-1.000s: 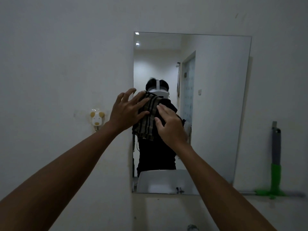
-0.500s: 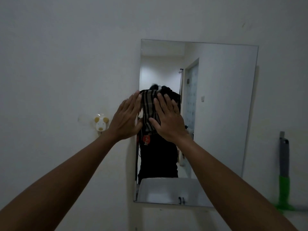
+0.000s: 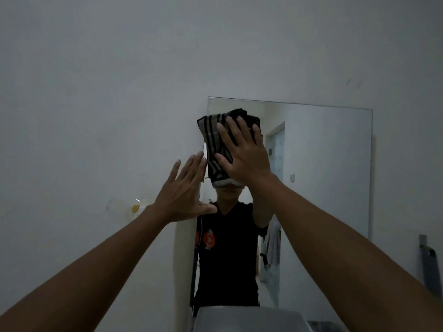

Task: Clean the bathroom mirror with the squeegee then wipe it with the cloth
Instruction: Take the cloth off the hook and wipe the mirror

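A frameless rectangular mirror (image 3: pixel 323 168) hangs on the pale wall. My right hand (image 3: pixel 244 152) lies flat, fingers spread, pressing a dark striped cloth (image 3: pixel 212 137) against the mirror's upper left corner. My left hand (image 3: pixel 184 190) is open with fingers apart, just left of the mirror's left edge and below the cloth, holding nothing. The squeegee's grey handle (image 3: pixel 430 267) leans against the wall at the far right edge; its blade is out of view.
A small yellow-and-white wall hook (image 3: pixel 134 208) sticks to the wall left of the mirror. The white basin's reflection (image 3: pixel 247 318) fills the mirror's bottom. A person in a black shirt is reflected in the mirror behind my hands.
My right hand has slid the cloth upward to the mirror's upper left corner. My left hand has come off the cloth and sits lower left. The view has tilted up.
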